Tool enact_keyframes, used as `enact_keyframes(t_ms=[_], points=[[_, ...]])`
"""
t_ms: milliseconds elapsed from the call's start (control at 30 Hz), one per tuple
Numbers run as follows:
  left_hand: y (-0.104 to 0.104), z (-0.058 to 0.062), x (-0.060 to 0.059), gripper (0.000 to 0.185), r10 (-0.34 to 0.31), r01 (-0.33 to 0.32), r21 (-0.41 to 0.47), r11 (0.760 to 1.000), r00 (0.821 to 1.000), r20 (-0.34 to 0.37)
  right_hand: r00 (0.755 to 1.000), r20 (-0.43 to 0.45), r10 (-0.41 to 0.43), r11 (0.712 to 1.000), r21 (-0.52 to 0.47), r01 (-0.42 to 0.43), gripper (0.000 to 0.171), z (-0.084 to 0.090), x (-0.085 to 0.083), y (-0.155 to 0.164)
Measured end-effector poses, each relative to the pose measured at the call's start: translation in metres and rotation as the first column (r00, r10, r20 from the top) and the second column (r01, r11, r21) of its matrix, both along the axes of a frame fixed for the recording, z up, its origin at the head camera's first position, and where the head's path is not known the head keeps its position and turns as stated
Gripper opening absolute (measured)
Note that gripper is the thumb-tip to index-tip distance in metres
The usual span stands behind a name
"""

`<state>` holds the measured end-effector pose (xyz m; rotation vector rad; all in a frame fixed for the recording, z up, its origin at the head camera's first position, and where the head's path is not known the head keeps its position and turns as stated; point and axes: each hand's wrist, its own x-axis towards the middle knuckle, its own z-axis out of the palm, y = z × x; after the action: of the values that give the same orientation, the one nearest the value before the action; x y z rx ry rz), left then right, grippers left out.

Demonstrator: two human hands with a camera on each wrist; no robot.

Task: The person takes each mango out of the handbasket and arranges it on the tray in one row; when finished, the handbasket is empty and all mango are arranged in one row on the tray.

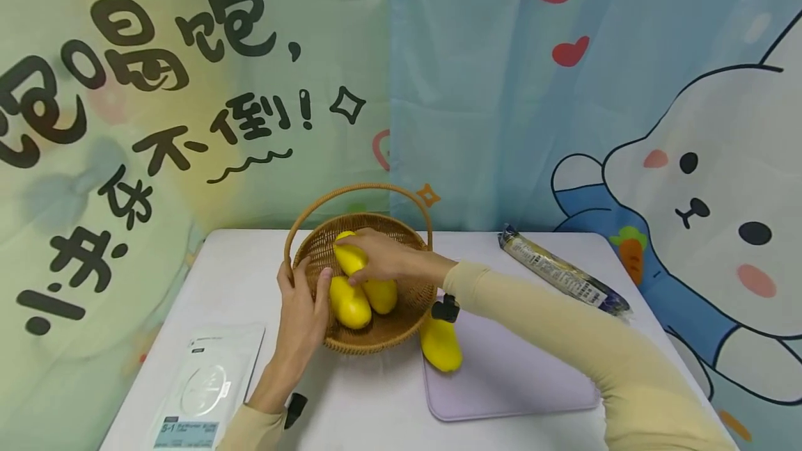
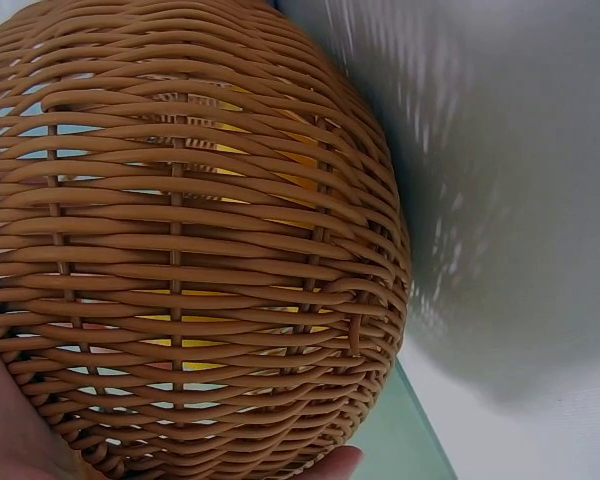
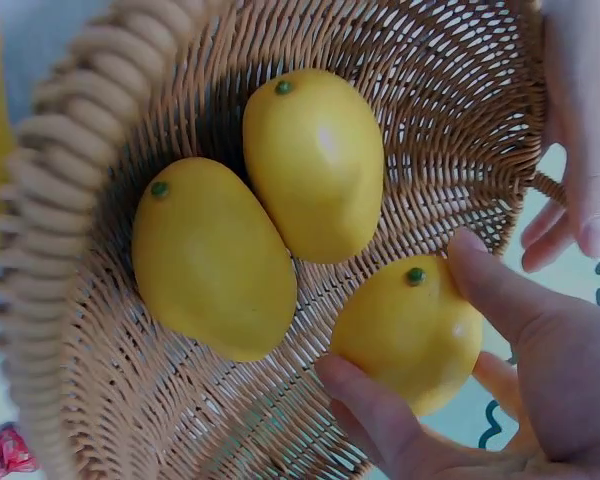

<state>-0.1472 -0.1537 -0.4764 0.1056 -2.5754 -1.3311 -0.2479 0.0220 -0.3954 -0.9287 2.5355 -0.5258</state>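
A brown wicker basket (image 1: 410, 298) with a hoop handle stands tilted on the table. My left hand (image 1: 303, 312) grips its left rim; in the left wrist view the woven outside (image 2: 200, 250) fills most of the frame. Inside the basket, my right hand (image 1: 382, 256) holds a yellow mango (image 3: 405, 335) between thumb and fingers, its green stem spot showing. Two more mangoes, one on the left (image 3: 215, 260) and one above it (image 3: 315, 165) in the right wrist view, lie side by side against the weave. Another mango (image 1: 441, 348) is outside, right of the basket.
A pale purple mat (image 1: 514, 374) lies right of the basket, its left edge beside the outside mango. Behind it rests a long wrapped package (image 1: 564, 273). At the front left is a flat white packet (image 1: 203, 388). A printed curtain (image 1: 451, 89) hangs behind the table.
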Motion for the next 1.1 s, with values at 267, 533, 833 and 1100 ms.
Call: enact_keyframes(t_ms=[267, 533, 833, 1100], points=[[0.001, -0.001, -0.001, 0.075, 0.011, -0.011, -0.002, 1.000, 1.000, -0.015, 0.999, -0.041, -0.017, 0.997, -0.080, 0.013, 0.076, 0.020, 0.023, 0.032], [0.003, -0.001, -0.002, 0.077, 0.010, -0.010, 0.003, 1.000, 1.000, -0.008, 0.997, -0.050, -0.055, 0.984, -0.169, 0.046, 0.075, 0.043, 0.056, 0.069], [0.003, -0.001, -0.001, 0.076, 0.019, -0.019, 0.004, 1.000, 1.000, -0.002, 0.987, -0.045, -0.154, 0.971, -0.191, 0.143, 0.077, 0.063, 0.081, 0.119], [0.003, 0.000, -0.001, 0.077, 0.015, -0.015, 0.003, 1.000, 1.000, 0.001, 0.963, -0.066, -0.263, 0.952, -0.183, 0.247, 0.074, 0.068, 0.089, 0.159]])
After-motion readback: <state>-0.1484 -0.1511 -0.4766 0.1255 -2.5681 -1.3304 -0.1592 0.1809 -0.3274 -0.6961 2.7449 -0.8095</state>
